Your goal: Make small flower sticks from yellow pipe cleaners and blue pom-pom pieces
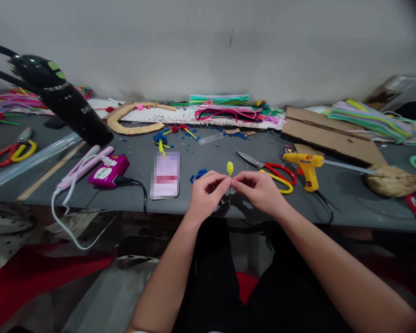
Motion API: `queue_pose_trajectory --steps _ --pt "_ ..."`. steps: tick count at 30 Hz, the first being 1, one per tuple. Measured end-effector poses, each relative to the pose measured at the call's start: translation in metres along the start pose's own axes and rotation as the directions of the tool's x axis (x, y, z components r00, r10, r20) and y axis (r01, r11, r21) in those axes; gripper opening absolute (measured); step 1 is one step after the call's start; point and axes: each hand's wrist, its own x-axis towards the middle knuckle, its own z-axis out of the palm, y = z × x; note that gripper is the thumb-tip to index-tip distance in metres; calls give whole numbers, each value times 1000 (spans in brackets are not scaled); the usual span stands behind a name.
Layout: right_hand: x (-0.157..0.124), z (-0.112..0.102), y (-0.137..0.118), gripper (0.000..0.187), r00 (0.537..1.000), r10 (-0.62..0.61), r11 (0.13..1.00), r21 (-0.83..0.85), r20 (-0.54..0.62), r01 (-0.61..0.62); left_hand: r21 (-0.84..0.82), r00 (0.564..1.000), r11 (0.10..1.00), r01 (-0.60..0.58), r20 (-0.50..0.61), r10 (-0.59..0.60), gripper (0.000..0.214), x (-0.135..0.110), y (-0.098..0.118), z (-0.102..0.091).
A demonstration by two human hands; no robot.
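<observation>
My left hand (207,192) and my right hand (258,189) meet at the front edge of the grey table (131,194). Both pinch a thin yellow pipe-cleaner stem topped by a small yellow pom-pom (230,168). The stem runs down between my fingertips and pokes out below them. The pom-pom stands upright just above my fingers. Red-and-yellow scissors (275,173) lie just behind my right hand. A small heap of blue bits (198,175) lies behind my left hand.
A yellow glue gun (307,166) stands right of the scissors. A phone (165,175), a purple device (108,170) with cables and a black handheld appliance (62,99) sit to the left. Cardboard sheets (329,134), pipe-cleaner bundles (374,120) and a cardboard letter (131,118) line the back.
</observation>
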Motion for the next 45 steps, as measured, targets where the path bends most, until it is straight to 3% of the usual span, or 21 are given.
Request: queue_pose_trajectory --steps 6,12,18,22,26,30,34,38,41,45 --pt "-1 10 1 27 996 0 1000 12 -84 1 -66 996 995 79 -26 -81 18 1 2 -2" --pt "-1 18 3 37 992 56 998 6 -114 -56 -250 984 954 168 -18 -178 18 -1 -1 -5" --pt "2 21 1 47 990 65 998 -16 -121 -68 -447 957 857 256 -11 -292 16 -1 -8 -7" --pt "5 30 1 49 989 76 997 31 -126 -72 -600 927 735 315 30 -373 15 2 -7 -8" --pt "7 39 0 48 986 9 999 34 -167 -3 -666 901 682 304 -33 -433 16 2 -3 -9" --pt "7 37 -1 47 995 -31 999 36 -93 34 -547 933 805 227 -115 -342 15 -3 -1 -13" --pt "8 22 1 43 998 29 998 62 47 -32 -360 946 922 140 -226 -232 15 -9 -3 -30" --pt "12 5 8 41 998 66 995 -74 -20 -67 -189 949 969 158 -242 -202 18 -18 -1 -55" --pt "19 0 15 33 998 -49 974 -222 -39 39 -36 956 980 193 -219 -197 21 -25 5 -65" --pt "31 8 22 18 965 -238 884 -387 112 263 -2 954 975 222 -208 -218 23 -31 10 -65"
